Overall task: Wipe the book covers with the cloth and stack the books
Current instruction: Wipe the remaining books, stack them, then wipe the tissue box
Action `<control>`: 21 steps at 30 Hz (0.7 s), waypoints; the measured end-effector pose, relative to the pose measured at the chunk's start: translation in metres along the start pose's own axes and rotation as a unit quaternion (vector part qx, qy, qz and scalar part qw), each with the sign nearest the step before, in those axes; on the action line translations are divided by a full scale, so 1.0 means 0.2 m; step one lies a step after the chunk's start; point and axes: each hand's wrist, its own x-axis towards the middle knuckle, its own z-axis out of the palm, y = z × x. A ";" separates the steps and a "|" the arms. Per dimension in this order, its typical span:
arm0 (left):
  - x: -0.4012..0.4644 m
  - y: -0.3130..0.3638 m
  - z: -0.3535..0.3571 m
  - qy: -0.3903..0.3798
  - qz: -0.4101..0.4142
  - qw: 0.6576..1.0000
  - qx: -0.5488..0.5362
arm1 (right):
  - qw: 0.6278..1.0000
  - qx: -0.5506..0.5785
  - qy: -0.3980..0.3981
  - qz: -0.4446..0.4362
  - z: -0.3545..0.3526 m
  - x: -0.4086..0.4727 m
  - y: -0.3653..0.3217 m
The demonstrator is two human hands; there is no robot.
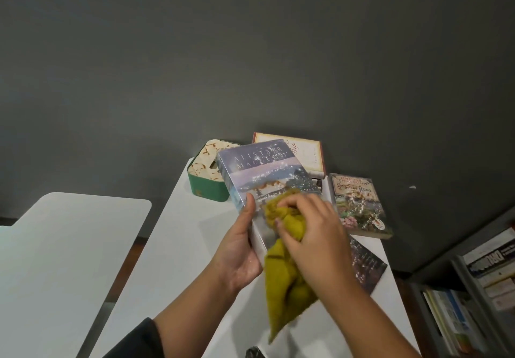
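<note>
Mustard cloth (pixel 281 271): bunched in right hand (pixel 315 235), pressed on cover.
Book (pixel 264 182): raised above surface (pixel 178 246), left hand (pixel 239 249) gripping its spine edge.
Advice: brace firmly; sweep toward far corner.

A dark grey wall (pixel 250 51) rose behind a long white desk (pixel 172 246), with a second white desk (pixel 69 246) to its left across a gap, and a grey bookshelf (pixel 468 302) at lower right.

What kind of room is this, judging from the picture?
Probably a study or reading corner: paperback books lie on a narrow white table against a dark grey wall, and a grey bookshelf packed with books stands at the right.
</note>
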 end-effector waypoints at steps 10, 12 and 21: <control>0.01 0.03 0.01 0.021 0.012 1.000 0.018 | 0.997 -0.036 0.022 0.064 -0.04 0.00 0.06; 0.01 0.02 0.02 0.015 0.015 1.000 0.019 | 0.999 -0.034 0.008 0.013 -0.01 -0.06 -0.01; 0.00 0.01 0.02 0.035 0.004 0.997 0.063 | 0.992 -0.019 0.044 0.117 -0.05 0.11 0.21</control>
